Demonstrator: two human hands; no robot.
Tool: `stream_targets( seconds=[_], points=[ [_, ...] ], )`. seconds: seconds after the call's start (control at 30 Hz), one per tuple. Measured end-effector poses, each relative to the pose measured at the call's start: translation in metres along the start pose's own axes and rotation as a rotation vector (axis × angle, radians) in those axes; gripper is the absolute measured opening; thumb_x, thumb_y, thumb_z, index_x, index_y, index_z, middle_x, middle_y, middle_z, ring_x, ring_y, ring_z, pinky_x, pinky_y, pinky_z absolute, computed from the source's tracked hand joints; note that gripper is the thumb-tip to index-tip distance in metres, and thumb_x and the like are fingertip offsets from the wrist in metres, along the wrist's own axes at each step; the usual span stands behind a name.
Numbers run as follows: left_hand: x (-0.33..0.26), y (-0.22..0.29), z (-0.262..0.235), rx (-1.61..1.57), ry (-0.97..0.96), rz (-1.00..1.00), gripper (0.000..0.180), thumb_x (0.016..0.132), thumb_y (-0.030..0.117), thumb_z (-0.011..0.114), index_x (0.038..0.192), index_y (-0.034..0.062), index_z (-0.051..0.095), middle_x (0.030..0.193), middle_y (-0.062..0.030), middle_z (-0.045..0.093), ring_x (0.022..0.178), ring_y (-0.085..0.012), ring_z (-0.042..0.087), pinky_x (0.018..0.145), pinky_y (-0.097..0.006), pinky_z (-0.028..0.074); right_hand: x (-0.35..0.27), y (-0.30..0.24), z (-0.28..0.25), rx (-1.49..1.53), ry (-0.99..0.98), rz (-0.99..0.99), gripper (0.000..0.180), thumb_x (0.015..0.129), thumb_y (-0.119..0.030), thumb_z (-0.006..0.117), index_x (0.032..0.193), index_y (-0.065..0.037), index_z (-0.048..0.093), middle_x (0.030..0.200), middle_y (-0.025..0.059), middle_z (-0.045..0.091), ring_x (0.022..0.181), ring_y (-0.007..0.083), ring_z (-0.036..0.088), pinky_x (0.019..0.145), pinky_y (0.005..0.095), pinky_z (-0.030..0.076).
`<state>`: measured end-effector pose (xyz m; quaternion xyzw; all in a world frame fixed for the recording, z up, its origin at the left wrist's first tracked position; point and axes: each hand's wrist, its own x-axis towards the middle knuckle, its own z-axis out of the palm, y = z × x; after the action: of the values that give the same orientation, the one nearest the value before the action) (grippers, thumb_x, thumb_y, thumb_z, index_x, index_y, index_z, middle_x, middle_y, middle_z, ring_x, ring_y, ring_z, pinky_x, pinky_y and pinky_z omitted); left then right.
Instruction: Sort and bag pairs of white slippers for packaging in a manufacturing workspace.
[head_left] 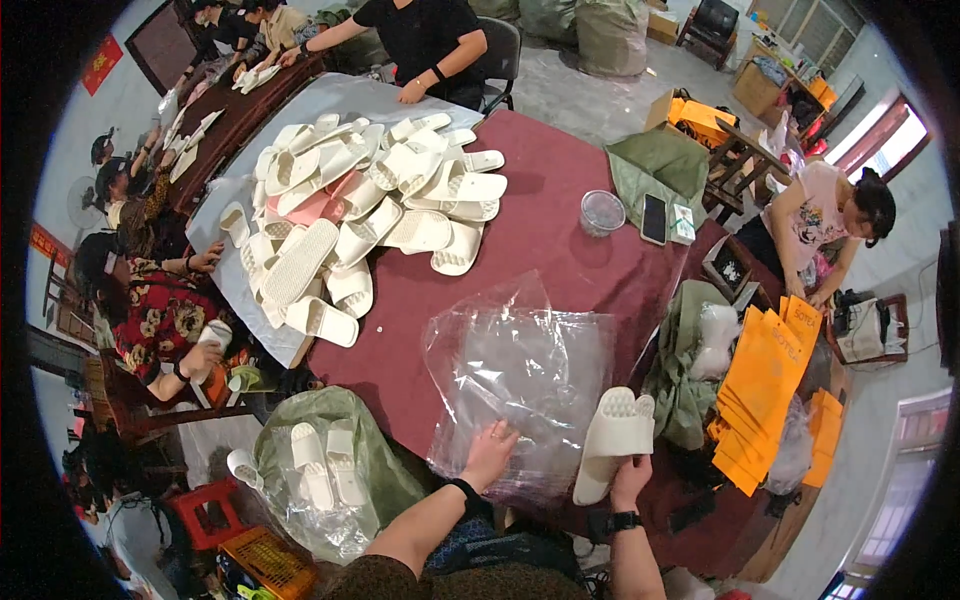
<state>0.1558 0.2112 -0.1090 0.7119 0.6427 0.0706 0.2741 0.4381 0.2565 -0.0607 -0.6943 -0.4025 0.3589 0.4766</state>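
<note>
A stack of clear plastic bags [525,360] lies on the dark red tabletop [545,190] in front of me. My left hand [489,455] is at the near left part of the stack, its fingers curled onto the top film. To the right of the bags, my right hand [630,482] grips a pair of white slippers [612,435] by their lower side. The two slippers are held together, toes pointing away from me, with bumpy insoles showing. Beyond the bags on the left is a large heap of white slippers [375,240], with a pink slipper [322,197] among them.
Orange packages [765,385] are piled at the right, beside a person handling them. A clear tub [602,213], phone [653,218] and small box [682,224] stand on the far right table. Bagged slippers [325,465] sit in a green sack [385,455] at lower left. Co-workers sit around.
</note>
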Motion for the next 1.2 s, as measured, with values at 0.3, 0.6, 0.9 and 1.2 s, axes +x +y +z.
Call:
stream_targets(
  seconds=[0.3,0.6,0.9,1.2],
  points=[
    [0.012,-0.014,0.01,-0.44,0.229,-0.289,0.025,0.09,0.02,0.05,0.109,0.0082,0.061,0.107,-0.016,0.063,0.095,-0.0368,0.06,0.081,-0.043,0.048,-0.022,-0.052,-0.045,-0.44,-0.402,-0.238,0.035,0.076,-0.02,0.073,0.107,-0.006,0.065,0.096,0.0126,0.067,0.087,0.0278,0.065,0.076,0.0353,0.05],
    [0.032,-0.031,-0.008,-0.555,0.082,-0.344,0.028,0.093,0.028,0.045,0.103,0.0077,0.062,0.097,-0.0173,0.065,0.093,-0.0367,0.061,0.079,-0.044,0.047,-0.033,-0.066,0.011,-0.739,-1.067,-0.663,0.04,0.076,-0.032,0.069,0.108,-0.011,0.057,0.094,0.0099,0.063,0.08,0.0317,0.064,0.066,0.0425,0.051],
    [0.015,-0.012,-0.037,-0.527,-0.008,-0.302,0.021,0.092,0.017,0.048,0.104,0.007,0.062,0.1,-0.0172,0.065,0.097,-0.0358,0.06,0.083,-0.04,0.047,-0.002,-0.04,0.049,-0.822,-0.747,-0.412,0.031,0.071,-0.035,0.069,0.082,-0.006,0.064,0.074,0.0115,0.063,0.071,0.032,0.063,0.063,0.0426,0.048],
    [-0.005,0.019,-0.067,-0.227,0.276,-0.026,0.018,0.083,0.006,0.052,0.099,0.0053,0.06,0.112,-0.0169,0.057,0.104,-0.0385,0.054,0.086,-0.044,0.047,-0.016,-0.043,0.047,-0.659,-0.65,-0.328,0.03,0.072,-0.033,0.07,0.087,-0.007,0.065,0.079,0.0112,0.065,0.071,0.0313,0.063,0.063,0.0408,0.049]
  ],
)
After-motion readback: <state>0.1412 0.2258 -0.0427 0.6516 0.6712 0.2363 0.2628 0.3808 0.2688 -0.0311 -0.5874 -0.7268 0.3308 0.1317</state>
